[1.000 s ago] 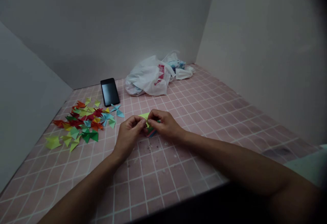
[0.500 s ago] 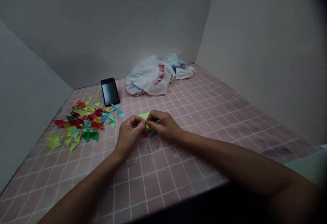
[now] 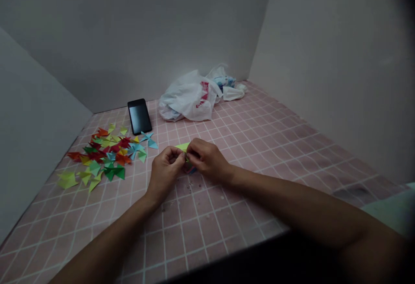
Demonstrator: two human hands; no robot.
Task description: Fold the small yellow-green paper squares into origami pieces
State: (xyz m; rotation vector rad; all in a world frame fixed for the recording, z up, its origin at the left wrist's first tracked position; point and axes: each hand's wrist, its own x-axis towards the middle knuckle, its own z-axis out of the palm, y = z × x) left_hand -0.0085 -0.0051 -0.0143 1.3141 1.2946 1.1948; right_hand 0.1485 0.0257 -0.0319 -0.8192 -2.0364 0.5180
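A small yellow-green piece of paper [image 3: 182, 146] shows between my two hands above the table, partly covered by the fingers. My left hand [image 3: 166, 168] pinches its left side between thumb and forefinger. On the other side, my right hand [image 3: 207, 158] has its fingertips closed on the same paper, almost touching the left thumb. Bits of blue and pink paper peek out beneath the hands; most of them is hidden. Many folded paper cranes [image 3: 110, 171] in red, yellow, green and light blue lie to the left of my left hand.
A black phone [image 3: 140, 116] lies behind the folded papers. Near the back wall sits a crumpled white plastic bag [image 3: 191, 98] with red print, and a blue-and-white packet [image 3: 225, 81] beside it. A pink checked cloth [image 3: 259, 145] covers the table; walls enclose it.
My right hand has turned slightly and its fingers have closed in nearer the left thumb, covering more of the paper. My left hand stays nearly in place.
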